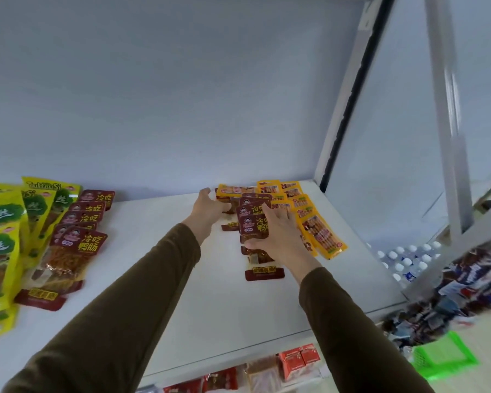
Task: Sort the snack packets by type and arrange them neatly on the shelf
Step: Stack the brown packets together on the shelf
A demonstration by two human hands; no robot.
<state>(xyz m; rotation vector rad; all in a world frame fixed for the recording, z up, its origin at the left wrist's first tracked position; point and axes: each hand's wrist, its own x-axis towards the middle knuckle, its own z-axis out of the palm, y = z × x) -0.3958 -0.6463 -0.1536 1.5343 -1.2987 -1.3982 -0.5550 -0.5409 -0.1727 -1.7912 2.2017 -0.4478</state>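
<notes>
Right hand (278, 239) grips the dark red packets (253, 222) mid-frame, long axis running front-to-back; left hand (209, 207) pinches their far end.

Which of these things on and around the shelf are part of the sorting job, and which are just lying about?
Part of the job:
- dark red packets, gripped by the right hand
- left hand at the pile's far end
- orange packets
- yellow-green packets
- second dark red row
- white shelf

Just lying about:
- bottled water
- green basket
- lower-shelf red packs
</notes>
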